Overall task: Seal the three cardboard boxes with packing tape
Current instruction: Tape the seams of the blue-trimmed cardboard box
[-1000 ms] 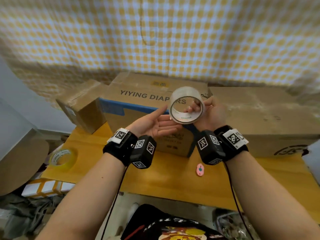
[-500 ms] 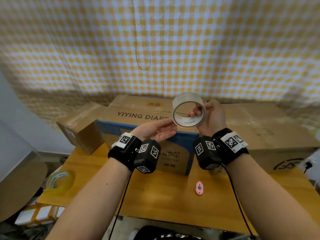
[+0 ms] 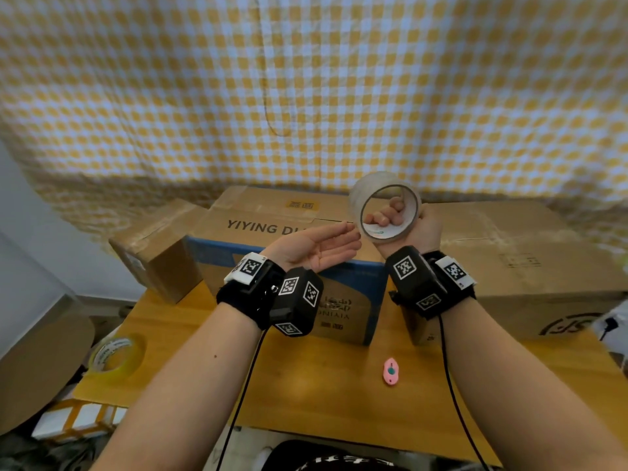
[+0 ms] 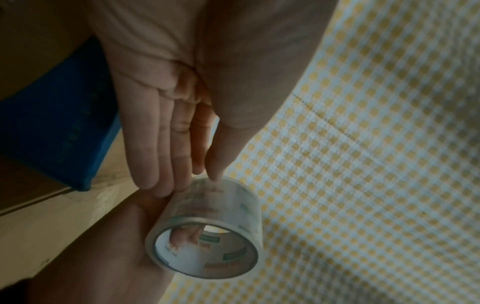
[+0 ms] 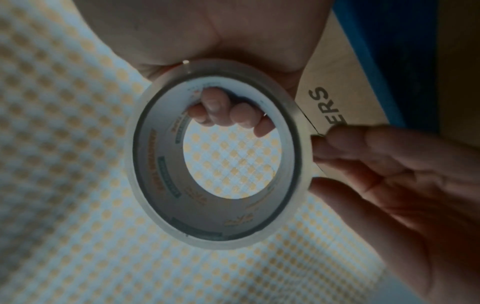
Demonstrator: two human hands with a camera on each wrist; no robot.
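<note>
My right hand (image 3: 416,229) holds a clear packing tape roll (image 3: 385,208) upright above the boxes, its fingers (image 5: 221,111) curled through the core. My left hand (image 3: 316,246) lies palm up beside it, fingers straight, fingertips (image 4: 166,185) touching the roll's outer face (image 4: 218,207). Three cardboard boxes stand on the wooden table (image 3: 339,396): a small one (image 3: 156,246) at left, a blue-banded "YIYING" box (image 3: 272,232) in the middle, and a large plain one (image 3: 530,266) at right.
A small pink cutter (image 3: 390,370) lies on the table in front of the boxes. A yellow tape roll (image 3: 115,355) sits at the table's left corner. A yellow checked curtain (image 3: 306,90) hangs behind. Cables run from both wrist units.
Both hands have lifted slightly with the roll. My left fingers have straightened toward the roll's side; my right fingers now curl deeper through the core.
</note>
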